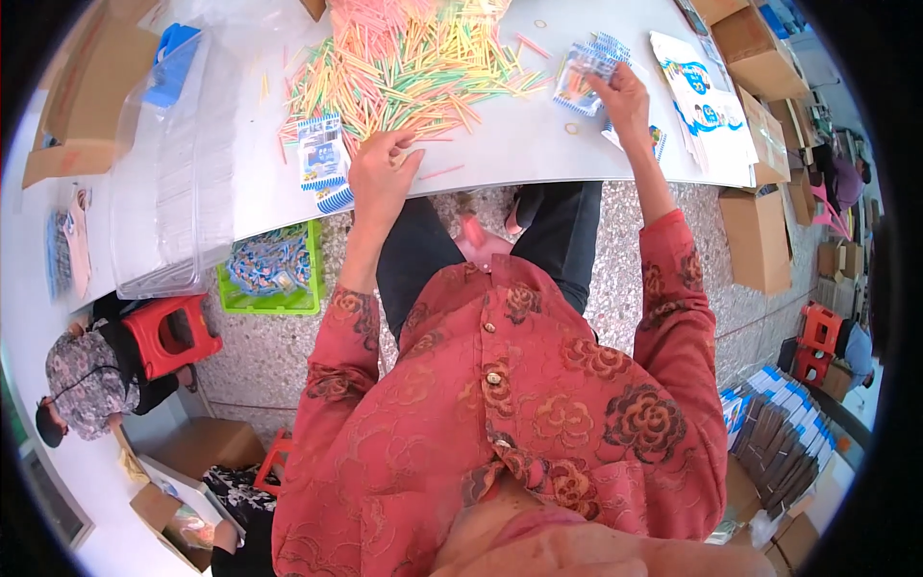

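Left hand point(382, 173) pinching sticks from the big coloured stick pile point(413, 67) just beyond, right hand point(623, 96) gripping a packet point(583, 77); filled packets point(272, 264) below, most sticks left.

I stretch both arms out in front of me. My left hand point(382, 178) is palm down with its fingers point(402, 144) bent. My right hand point(623, 98) reaches farther, fingers curled tight.

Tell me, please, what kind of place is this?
Probably a small packing workshop: a pile of coloured sticks on a white table, cardboard boxes around the floor, and stacked printed packets.
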{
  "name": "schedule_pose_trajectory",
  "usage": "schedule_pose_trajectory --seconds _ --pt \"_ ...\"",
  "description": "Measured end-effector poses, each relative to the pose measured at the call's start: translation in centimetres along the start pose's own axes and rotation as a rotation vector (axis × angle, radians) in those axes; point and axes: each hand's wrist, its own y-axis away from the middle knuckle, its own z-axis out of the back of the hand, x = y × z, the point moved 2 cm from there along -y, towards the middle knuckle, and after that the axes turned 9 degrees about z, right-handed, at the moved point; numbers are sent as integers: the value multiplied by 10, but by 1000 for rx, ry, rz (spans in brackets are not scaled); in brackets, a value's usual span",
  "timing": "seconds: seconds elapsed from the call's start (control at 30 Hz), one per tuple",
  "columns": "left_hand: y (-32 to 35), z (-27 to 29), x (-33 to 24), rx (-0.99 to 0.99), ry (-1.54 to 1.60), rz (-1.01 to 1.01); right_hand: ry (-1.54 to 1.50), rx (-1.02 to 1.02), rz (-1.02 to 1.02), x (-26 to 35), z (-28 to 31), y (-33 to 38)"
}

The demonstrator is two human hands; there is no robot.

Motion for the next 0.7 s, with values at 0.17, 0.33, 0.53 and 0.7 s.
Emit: schedule_pose_trajectory --seconds 0.17,0.33,0.53,0.7 --pt "12 28 0 -239 -387 -178 290 -116 -22 -30 1 -9" --pt "-6 76 31 -528 -640 -10 470 -230 242 -30 1 -5" --pt "-29 84 78 -362 -503 322 415 -266 429 14 -17 2" --pt "-29 80 78 -509 -337 259 380 -213 529 50 -40 11"
